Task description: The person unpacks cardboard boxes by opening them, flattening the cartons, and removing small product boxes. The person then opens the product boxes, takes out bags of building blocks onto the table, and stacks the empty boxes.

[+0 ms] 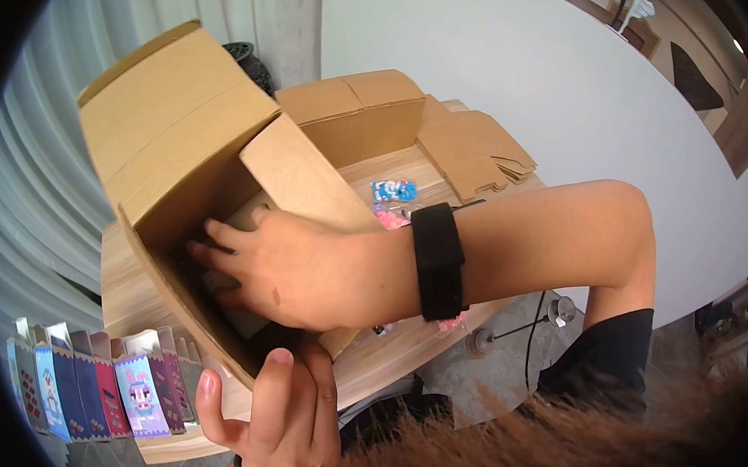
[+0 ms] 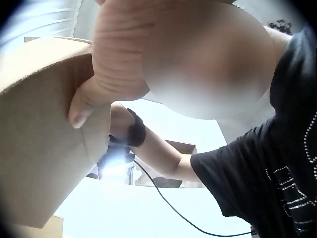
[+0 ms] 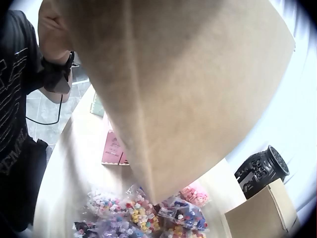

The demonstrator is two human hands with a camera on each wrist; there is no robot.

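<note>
A tall open cardboard box stands tilted on the wooden table, its flaps up. My right hand reaches down into it, fingers spread and fairly straight toward the inner walls. At the box's near corner my left hand grips the cardboard edge. In the left wrist view, the left thumb presses on the box wall. The fingers on the other side are partly hidden there. The right wrist view is mostly filled by a broad cardboard panel. The lower inside of the box is largely hidden by my right hand.
Another open cardboard box lies behind. Bags of small coloured pieces lie on the wooden table, including a blue bag. Several colourful printed boxes stand in a row at left. A dark ornate pot stands beyond the table.
</note>
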